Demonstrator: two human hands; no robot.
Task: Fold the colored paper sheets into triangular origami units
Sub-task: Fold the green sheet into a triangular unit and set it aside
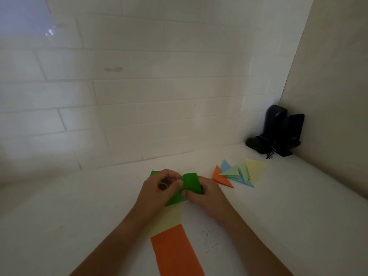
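Both hands held the green paper [185,188] just above the white table [79,216]. The left hand [159,190] and right hand [203,194] pinched it tight with curled fingers. If one slipped, the fold might turn out crooked

A single head-worn wide-angle view looks forward and down, close over the white table [79,216], facing a tiled wall [139,76].

Dim, soft indoor light, wide-angle view.
Bluish glare patch on the tiled wall [29,22] upper left; tile lines bow toward the edges. Corner speakers [278,132] nearly black, detail lost. Slight overall softness, faint diffuse shadows.
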